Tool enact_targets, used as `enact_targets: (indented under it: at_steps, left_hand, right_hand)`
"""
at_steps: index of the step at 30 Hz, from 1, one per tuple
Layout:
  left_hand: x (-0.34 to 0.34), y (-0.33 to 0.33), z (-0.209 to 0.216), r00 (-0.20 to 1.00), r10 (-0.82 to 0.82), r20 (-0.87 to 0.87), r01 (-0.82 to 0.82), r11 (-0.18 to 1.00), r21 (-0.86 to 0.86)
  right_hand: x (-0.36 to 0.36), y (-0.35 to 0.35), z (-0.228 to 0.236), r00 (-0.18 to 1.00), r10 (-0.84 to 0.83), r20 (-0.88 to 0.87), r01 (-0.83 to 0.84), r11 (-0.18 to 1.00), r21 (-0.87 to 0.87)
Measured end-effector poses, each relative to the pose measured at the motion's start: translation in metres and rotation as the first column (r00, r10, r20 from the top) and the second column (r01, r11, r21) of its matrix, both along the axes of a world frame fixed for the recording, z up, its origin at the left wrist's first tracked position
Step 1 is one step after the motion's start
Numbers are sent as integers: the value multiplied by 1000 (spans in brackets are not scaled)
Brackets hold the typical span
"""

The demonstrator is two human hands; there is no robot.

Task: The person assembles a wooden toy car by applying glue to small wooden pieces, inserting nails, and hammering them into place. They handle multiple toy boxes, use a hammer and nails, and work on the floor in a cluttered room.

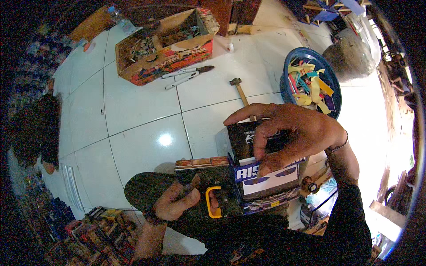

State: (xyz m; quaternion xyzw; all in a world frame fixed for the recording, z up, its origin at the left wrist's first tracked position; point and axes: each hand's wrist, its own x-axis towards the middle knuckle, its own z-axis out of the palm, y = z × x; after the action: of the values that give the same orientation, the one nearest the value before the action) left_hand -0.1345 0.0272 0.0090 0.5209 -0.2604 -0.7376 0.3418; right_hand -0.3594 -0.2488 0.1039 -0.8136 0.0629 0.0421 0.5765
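Observation:
A boxy model truck (270, 181) stands close in front of me, with a black top, blue-and-white lettered panels and a printed bumper strip. Over its top my right hand (295, 135) reaches from the right, palm down, with fingers bent and apart. Whether the fingertips touch the top I cannot tell. To the left, my left hand (176, 199) is closed, thumb and fingers brought together; what they pinch is hidden. Beside it lies a dark piece with a yellow C-shaped handle (214, 202), and just behind is a reddish-brown printed strip (201, 163).
A hammer (241, 92) lies beyond the truck on the white tiles (142, 119). Farther off are white-handled tools (186, 76), an open cardboard box (133, 77) of small parts and a blue basin (286, 75) of scraps. A small wheel (312, 187) sits right of the truck.

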Motion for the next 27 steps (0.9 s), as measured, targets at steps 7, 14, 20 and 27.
enact_targets:
  at_steps: [7,14,20,27]
  left_hand:
    - [2,-12,14,995,-64,74,67,997,-37]
    - [-6,-21,19,999,-14,41,22,980,-198]
    - [-6,-19,14,999,32,-13,-35,966,-255]
    - [-2,-22,13,993,-81,-80,72,991,-116]
  right_hand:
    - [0,-2,-3,999,34,9,-35,998,56]
    - [-6,-3,-12,988,20,151,-17,1000,-21]
    - [-17,2,-33,859,-291,420,257,957,137]
    - [-28,53,-66,394,-913,106,661,361,657]
